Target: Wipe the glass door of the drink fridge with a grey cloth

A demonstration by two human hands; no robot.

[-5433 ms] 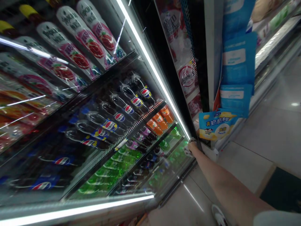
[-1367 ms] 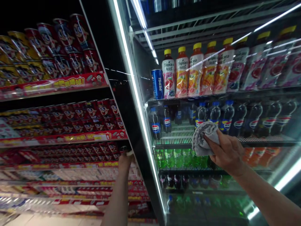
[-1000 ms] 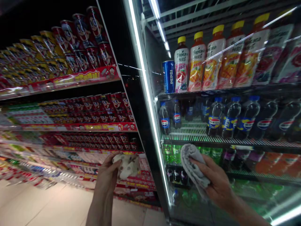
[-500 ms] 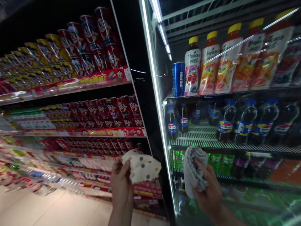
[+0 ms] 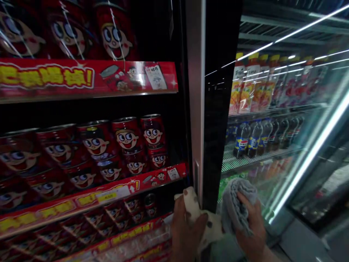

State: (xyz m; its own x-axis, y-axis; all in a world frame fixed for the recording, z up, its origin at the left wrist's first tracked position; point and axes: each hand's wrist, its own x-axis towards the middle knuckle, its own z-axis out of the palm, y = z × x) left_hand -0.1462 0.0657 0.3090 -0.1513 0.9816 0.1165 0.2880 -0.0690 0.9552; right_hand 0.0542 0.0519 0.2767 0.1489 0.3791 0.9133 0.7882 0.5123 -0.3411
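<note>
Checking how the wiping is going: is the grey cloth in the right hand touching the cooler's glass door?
Cannot tell. In the head view the right hand grips the grey cloth in front of the glass door, but depth there is unclear.

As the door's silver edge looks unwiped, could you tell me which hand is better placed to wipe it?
Probably the left hand: its spotted cloth already lies against the door's silver edge. The right hand holds the grey cloth further right, against the glass.

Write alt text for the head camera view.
Two hands press cloths at a drinks fridge's door edge: the left hand holds a spotted cream cloth, the right hand a grey cloth. Red cartoon-face cans fill shelves left; bottles stand behind glass.
</note>
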